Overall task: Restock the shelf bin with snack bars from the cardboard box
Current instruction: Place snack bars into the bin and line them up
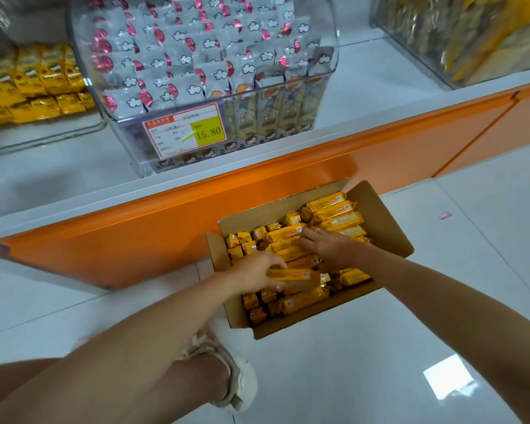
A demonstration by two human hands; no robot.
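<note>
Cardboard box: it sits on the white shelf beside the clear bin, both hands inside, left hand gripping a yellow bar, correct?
No. The head view shows the cardboard box on the tiled floor, below the shelf. The right hand and left hand are inside, the left gripping a yellow bar.

The cardboard box (380, 215) sits on the floor (441, 301), right in front of the shelf (74, 172) base, snack bars (337, 209) packed inside. Your left grip (257, 270) is in its near-left part, around one bar (294, 275); your right grip (328, 246) rests on the pile just behind. Up on the shelf: middle bin (126, 142) behind the box, left bin (43, 139) and right bin (410, 50) flanking it.
</note>
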